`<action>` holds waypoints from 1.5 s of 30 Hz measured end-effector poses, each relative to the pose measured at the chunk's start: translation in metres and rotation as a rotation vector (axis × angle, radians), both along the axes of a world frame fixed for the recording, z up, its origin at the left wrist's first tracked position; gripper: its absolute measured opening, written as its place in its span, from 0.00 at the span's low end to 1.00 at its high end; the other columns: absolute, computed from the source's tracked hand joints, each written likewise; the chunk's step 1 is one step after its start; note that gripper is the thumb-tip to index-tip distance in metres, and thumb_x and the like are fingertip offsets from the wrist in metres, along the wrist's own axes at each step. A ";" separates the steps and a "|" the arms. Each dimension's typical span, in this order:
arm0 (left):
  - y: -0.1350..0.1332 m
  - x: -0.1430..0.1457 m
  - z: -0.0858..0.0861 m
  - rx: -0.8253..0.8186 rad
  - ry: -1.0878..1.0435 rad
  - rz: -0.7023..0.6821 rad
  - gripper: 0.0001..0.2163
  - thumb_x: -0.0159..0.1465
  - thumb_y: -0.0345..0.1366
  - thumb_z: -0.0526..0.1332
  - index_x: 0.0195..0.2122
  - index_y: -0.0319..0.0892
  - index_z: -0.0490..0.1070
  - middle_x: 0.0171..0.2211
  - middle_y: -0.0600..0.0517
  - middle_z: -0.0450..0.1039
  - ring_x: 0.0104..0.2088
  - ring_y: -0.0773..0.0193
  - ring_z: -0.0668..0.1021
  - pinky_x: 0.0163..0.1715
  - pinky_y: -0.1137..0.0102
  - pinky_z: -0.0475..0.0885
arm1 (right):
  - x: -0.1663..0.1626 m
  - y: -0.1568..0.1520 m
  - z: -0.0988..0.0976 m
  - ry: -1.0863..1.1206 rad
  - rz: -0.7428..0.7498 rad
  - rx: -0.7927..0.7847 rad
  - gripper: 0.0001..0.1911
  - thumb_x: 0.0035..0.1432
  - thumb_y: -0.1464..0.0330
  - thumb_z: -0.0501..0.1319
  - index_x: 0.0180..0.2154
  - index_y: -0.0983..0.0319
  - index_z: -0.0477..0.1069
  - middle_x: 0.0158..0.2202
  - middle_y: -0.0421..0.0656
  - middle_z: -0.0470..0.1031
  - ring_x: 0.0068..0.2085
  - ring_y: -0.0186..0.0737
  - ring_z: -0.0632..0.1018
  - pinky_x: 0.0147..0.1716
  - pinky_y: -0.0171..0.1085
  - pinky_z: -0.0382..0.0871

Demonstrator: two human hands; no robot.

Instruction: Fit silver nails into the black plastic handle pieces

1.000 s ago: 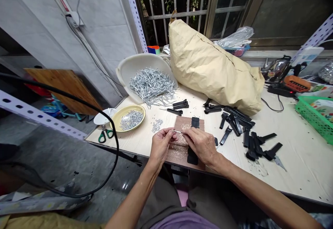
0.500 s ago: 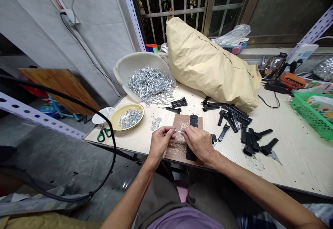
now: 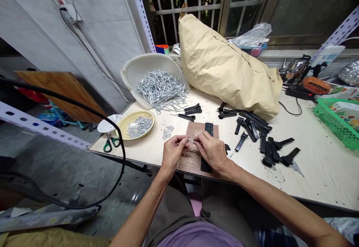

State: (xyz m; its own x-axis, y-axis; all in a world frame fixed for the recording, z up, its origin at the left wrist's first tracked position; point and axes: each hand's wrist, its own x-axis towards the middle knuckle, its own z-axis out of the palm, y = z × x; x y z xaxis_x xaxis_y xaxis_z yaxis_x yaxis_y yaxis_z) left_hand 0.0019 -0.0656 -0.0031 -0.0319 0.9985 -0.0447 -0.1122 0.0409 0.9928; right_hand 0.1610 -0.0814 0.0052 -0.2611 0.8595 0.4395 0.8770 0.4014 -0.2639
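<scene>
Between my two hands runs a thin metal pin [image 3: 190, 140], held level over a brown board [image 3: 192, 161]. My left hand [image 3: 174, 153] is closed, pinching one end between thumb and fingers. The thumb and fingertips of my right hand [image 3: 212, 153] are closed at the other end; any smaller part there is too small to make out. Under the right hand, black flat pieces [image 3: 206, 166] lie in a row along the board. A loose group of small metal rings [image 3: 168, 132] lies left of the board. Black handles with thin metal shafts [image 3: 193, 109] rest behind it.
A pale scoop-shaped basin [image 3: 130, 71] holds many metal pins. A yellow dish [image 3: 151, 124] of small metal parts and green-handled scissors [image 3: 111, 142] sit at left. Black plastic pieces [image 3: 250, 127] are scattered at right, near a large paper sack [image 3: 224, 64] and green basket [image 3: 327, 122].
My right hand's fingertips have shifted slightly left along the pin, so less of it shows between the hands. The view has tilted a little.
</scene>
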 end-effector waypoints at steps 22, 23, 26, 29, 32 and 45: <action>-0.002 0.008 -0.009 -0.025 0.143 -0.052 0.29 0.56 0.45 0.63 0.58 0.43 0.62 0.33 0.55 0.66 0.18 0.76 0.68 0.14 0.78 0.61 | 0.077 0.056 -0.012 0.065 -0.027 -0.112 0.12 0.65 0.62 0.51 0.38 0.58 0.71 0.37 0.40 0.70 0.34 0.33 0.71 0.27 0.32 0.58; -0.002 0.007 -0.012 -0.025 0.173 -0.056 0.29 0.57 0.45 0.62 0.59 0.42 0.62 0.33 0.55 0.65 0.18 0.77 0.67 0.13 0.78 0.60 | 0.084 0.063 -0.015 0.005 -0.042 -0.097 0.12 0.65 0.62 0.51 0.37 0.58 0.71 0.37 0.41 0.70 0.34 0.33 0.71 0.25 0.32 0.57; -0.002 0.009 -0.022 0.011 0.283 -0.049 0.27 0.58 0.44 0.61 0.57 0.40 0.63 0.32 0.54 0.65 0.18 0.76 0.66 0.15 0.77 0.62 | 0.095 0.067 -0.028 -0.110 0.001 -0.049 0.13 0.65 0.64 0.51 0.34 0.61 0.71 0.34 0.42 0.70 0.34 0.34 0.70 0.24 0.32 0.56; -0.001 0.011 -0.030 0.056 0.392 0.016 0.25 0.59 0.43 0.60 0.56 0.38 0.65 0.31 0.53 0.67 0.20 0.74 0.67 0.19 0.76 0.64 | 0.093 0.048 -0.039 -0.138 0.242 -0.015 0.15 0.66 0.67 0.47 0.34 0.61 0.71 0.29 0.40 0.69 0.30 0.31 0.68 0.24 0.31 0.58; 0.001 0.013 -0.033 0.079 0.501 0.062 0.25 0.59 0.44 0.59 0.55 0.37 0.65 0.33 0.51 0.69 0.22 0.71 0.69 0.22 0.75 0.66 | 0.091 0.037 -0.039 -0.170 0.455 -0.016 0.17 0.67 0.69 0.46 0.33 0.61 0.71 0.27 0.39 0.68 0.28 0.30 0.67 0.22 0.31 0.59; 0.001 0.014 -0.036 0.131 0.727 0.101 0.22 0.61 0.44 0.56 0.54 0.38 0.66 0.34 0.49 0.70 0.27 0.66 0.73 0.30 0.69 0.69 | 0.096 0.059 -0.032 -0.187 0.388 -0.035 0.16 0.67 0.69 0.45 0.34 0.64 0.68 0.27 0.39 0.67 0.24 0.26 0.63 0.17 0.27 0.52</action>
State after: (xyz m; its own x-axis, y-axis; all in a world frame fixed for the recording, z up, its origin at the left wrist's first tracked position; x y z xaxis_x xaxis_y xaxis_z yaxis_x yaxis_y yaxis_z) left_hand 0.0156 -0.0644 -0.0392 -0.1000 0.9848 0.1422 0.5774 -0.0590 0.8143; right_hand 0.2566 -0.0225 -0.0272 -0.6406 0.6951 0.3263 0.6966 0.7048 -0.1339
